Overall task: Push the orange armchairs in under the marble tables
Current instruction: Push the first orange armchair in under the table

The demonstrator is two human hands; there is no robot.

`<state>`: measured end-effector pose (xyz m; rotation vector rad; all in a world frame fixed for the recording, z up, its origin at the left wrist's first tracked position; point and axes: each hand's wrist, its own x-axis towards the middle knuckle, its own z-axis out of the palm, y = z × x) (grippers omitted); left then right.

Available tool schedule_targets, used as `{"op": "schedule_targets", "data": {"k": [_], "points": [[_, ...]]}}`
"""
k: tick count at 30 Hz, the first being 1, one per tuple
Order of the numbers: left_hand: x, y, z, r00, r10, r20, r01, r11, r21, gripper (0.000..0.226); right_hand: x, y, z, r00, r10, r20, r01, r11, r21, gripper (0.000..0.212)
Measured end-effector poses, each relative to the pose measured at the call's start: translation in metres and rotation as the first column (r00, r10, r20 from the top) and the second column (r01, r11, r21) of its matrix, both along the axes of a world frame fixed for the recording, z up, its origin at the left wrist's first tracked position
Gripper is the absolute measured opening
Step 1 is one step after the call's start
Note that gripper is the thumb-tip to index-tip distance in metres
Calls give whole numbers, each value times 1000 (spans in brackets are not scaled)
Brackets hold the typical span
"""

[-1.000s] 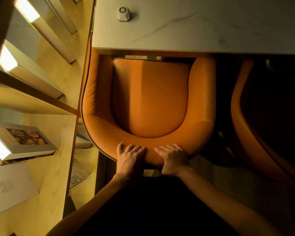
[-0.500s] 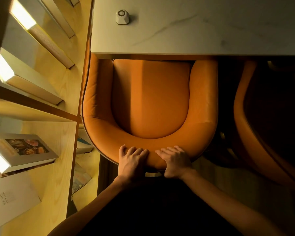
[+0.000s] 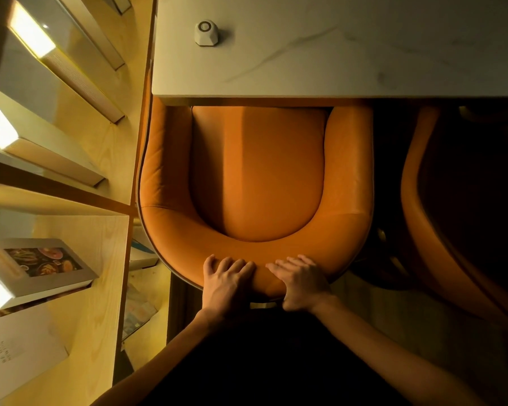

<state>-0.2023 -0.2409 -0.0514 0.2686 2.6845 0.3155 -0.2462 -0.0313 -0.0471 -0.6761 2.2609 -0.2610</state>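
An orange leather armchair stands right below me, its arm fronts and seat front tucked under the edge of the white marble table. My left hand and my right hand lie side by side on the top of its curved backrest, fingers draped over the padding and pressing on it. A second orange armchair stands in shadow to the right, also partly under the table.
A lit wooden bookshelf with several displayed books runs close along the chair's left side. A small white device sits on the table's near left corner. Dark floor shows between the two chairs.
The armchair has slid further under the table; the seat's front edge is now hidden by the tabletop. Both hands stayed on the backrest and moved forward with it.
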Motion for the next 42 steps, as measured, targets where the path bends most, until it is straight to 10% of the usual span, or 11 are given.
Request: {"op": "schedule_targets", "data": {"k": [42], "points": [[22, -7, 9, 986, -138, -90, 141, 990, 30, 93, 66, -6, 1, 887, -343, -310, 351, 936, -31, 93]]}}
